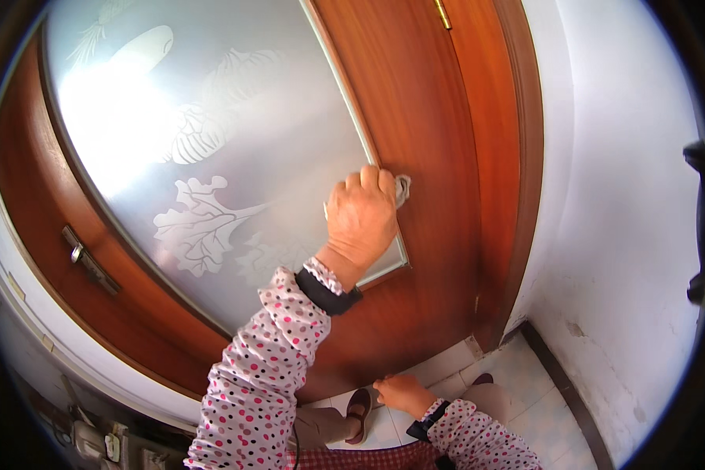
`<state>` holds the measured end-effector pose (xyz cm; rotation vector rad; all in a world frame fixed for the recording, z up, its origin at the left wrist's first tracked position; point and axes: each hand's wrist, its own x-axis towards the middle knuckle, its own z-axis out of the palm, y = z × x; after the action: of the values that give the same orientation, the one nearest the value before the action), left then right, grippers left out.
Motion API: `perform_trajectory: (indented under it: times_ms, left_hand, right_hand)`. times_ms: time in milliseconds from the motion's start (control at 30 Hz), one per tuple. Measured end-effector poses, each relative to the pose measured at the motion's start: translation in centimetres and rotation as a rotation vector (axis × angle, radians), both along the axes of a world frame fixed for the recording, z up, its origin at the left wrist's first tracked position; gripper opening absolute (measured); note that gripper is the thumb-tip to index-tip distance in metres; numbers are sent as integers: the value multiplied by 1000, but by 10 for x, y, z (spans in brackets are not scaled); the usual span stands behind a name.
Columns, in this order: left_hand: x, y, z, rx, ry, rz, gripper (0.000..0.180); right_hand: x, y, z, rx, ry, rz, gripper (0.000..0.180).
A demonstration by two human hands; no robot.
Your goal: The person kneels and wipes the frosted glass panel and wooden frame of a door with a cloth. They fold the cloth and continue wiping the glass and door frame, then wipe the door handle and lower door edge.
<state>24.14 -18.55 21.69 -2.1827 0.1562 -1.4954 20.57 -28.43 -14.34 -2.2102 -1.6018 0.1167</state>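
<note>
A brown wooden door point(439, 157) with a frosted glass panel point(235, 141) bearing leaf patterns fills the view. My left hand point(360, 219) is raised against the panel's lower right edge, where glass meets wood. It is closed on a small grey cloth point(402, 188), which pokes out past my fingers onto the wood. My right hand point(403, 392) hangs low near my knee, above the tiled floor. It holds nothing and its fingers are loosely bent. Both arms wear white sleeves with pink and dark dots.
A metal door handle point(86, 258) sits on the door's left side and a brass hinge point(442, 14) at the top. A white wall point(619, 196) with a dark skirting point(564, 384) stands to the right, with a black object point(701, 227) on it. My sandalled foot point(359, 411) rests on pale tiles.
</note>
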Motion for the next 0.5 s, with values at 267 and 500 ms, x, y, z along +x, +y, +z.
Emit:
perform_trajectory:
  times_ms: [267, 500]
  left_hand:
    - [-8, 15, 96, 113, -202, -61, 10]
    - [-16, 8, 159, 9, -163, 25, 18]
  right_hand:
    - [3, 19, -3, 25, 10, 11, 22]
    - [0, 14, 0, 11, 68, 2, 23]
